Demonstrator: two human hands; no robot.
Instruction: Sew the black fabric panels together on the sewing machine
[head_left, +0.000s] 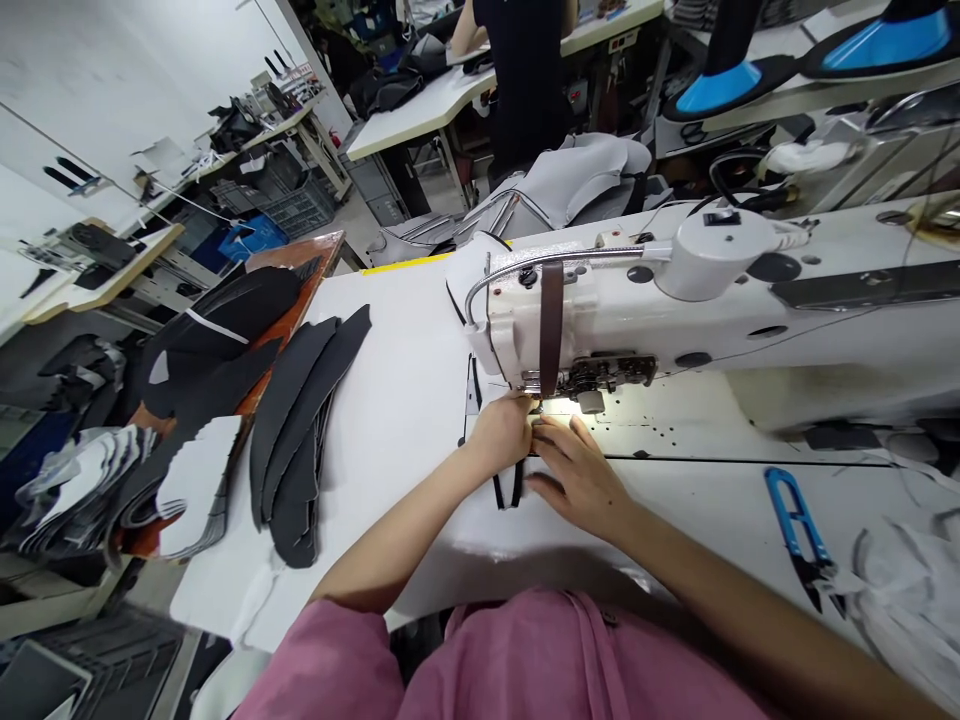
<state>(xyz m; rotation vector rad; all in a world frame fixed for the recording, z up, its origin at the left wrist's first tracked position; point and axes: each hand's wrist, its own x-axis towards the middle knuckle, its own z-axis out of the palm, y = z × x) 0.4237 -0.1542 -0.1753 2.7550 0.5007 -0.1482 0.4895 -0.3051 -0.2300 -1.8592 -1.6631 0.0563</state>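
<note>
Under the lit head of a white sewing machine (517,325), my left hand (501,432) is closed, its fingertips pinched close to the needle area. A narrow light strip with black edges (508,487) comes out below that hand, towards me; its upper part is hidden by the fingers. My right hand (581,475) lies just to the right, palm down, with fingers apart and their tips on the work beside the left fingertips. The needle itself is hidden from view.
Dark cut fabric pieces (304,430) lie stacked on the left of the table. Blue-handled thread snips (795,515) rest at the right, near white crumpled material (911,590). More pieces fill a side board (259,395). Behind the machine, a person (525,80) stands at another table.
</note>
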